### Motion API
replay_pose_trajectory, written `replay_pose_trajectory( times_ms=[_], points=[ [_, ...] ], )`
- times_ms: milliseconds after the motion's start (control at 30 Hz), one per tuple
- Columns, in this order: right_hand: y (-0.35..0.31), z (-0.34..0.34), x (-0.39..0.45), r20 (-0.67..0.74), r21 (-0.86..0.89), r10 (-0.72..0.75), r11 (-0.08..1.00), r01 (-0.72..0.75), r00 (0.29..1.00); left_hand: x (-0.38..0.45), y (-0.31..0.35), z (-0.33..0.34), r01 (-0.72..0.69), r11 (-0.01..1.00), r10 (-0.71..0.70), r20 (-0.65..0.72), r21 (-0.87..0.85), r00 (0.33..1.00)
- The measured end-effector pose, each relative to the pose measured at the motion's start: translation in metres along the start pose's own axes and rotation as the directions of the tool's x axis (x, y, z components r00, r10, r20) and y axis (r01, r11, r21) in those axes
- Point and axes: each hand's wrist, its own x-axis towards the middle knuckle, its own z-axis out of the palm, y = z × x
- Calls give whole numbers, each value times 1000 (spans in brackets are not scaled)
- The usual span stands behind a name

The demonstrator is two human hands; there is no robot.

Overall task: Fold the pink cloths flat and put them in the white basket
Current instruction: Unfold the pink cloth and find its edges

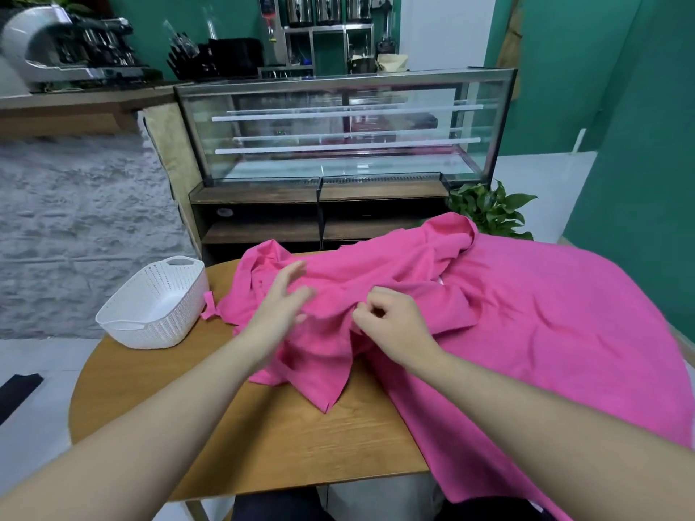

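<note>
A crumpled pink cloth [376,272] lies bunched across the middle of the round wooden table [263,445]. A larger pink cloth [545,332] is spread over the table's right side and hangs off its edge. My left hand [280,308] hovers over the crumpled cloth's left part with fingers spread, holding nothing. My right hand [391,325] pinches a fold of the crumpled cloth near its middle. The white basket [158,306] stands empty at the table's left edge, just left of the cloth's corner.
Behind the table stands a glass display case [346,129] on dark wooden shelves. A green plant [492,210] sits at the back right. A grey stone-textured counter wall [75,220] is to the left. Bare wood shows at the table's front.
</note>
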Motion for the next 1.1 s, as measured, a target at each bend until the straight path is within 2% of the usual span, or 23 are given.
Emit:
replay_pose_trajectory(
  times_ms=[33,67,100,133,167,233,267,300,333,400,433,500,567,633,733,833,867,933,967,1033,1067,1100],
  points=[
    [-6,2,2,27,71,46,996,-48,999,-7,-1,7,-181,979,167,135,93,977],
    [-10,3,5,69,144,103,983,-113,992,-14,-1,14,-301,935,247,263,189,933],
    [-12,2,8,116,210,156,962,-177,981,-19,-2,19,-373,881,264,350,291,899],
    [-14,1,11,155,255,195,939,-230,968,-20,-3,23,-395,825,252,361,405,898],
    [-15,-1,11,194,278,215,924,-263,957,-21,-2,26,-391,770,258,315,505,913],
    [-14,-4,9,237,279,200,923,-264,951,-16,-1,30,-360,722,339,152,590,928],
    [-13,-6,5,240,250,175,939,-234,955,-14,3,31,-320,752,345,70,577,936],
    [-10,-9,1,229,147,148,972,-184,962,-11,7,30,-271,805,313,10,527,950],
    [-3,-11,-3,204,-55,126,992,-117,971,-9,11,30,-226,865,267,-29,449,963],
    [13,-16,-11,172,-469,118,883,-24,978,-9,19,29,-165,959,178,-38,229,983],
    [19,-18,-14,144,-574,170,817,-58,975,-10,22,29,-137,983,140,-19,123,990],
    [31,-19,-18,73,-634,331,743,-213,941,-13,29,30,-75,997,75,40,-19,996],
    [42,-22,-16,41,-622,447,711,-327,894,-19,37,32,-91,995,94,71,-46,993],
    [53,-26,-14,42,-534,467,757,-376,883,-19,42,28,-186,981,182,59,54,981],
    [61,-41,-14,-57,-166,464,869,-467,884,-19,41,8,-257,916,256,45,306,966],
    [59,-59,-11,-176,151,449,892,-427,876,-19,31,-16,-253,776,265,66,578,962],
    [57,-65,-9,-191,198,440,893,-405,877,-21,27,-22,-231,717,217,104,657,971],
    [53,-73,-6,-164,168,414,906,-388,895,-26,21,-28,-228,563,110,202,794,973],
    [49,-79,-6,-121,106,397,917,-385,910,-27,19,-28,-246,439,67,242,864,968],
    [41,-96,-10,78,-132,343,934,-332,936,-27,18,-25,-291,97,-2,293,952,956],
    [35,-106,-13,225,-341,343,904,-256,912,-23,15,-24,-290,-31,-21,290,956,957],
    [33,-114,-14,355,-578,373,808,-113,857,-20,13,-23,-267,-82,-22,266,960,964]
  ],
)
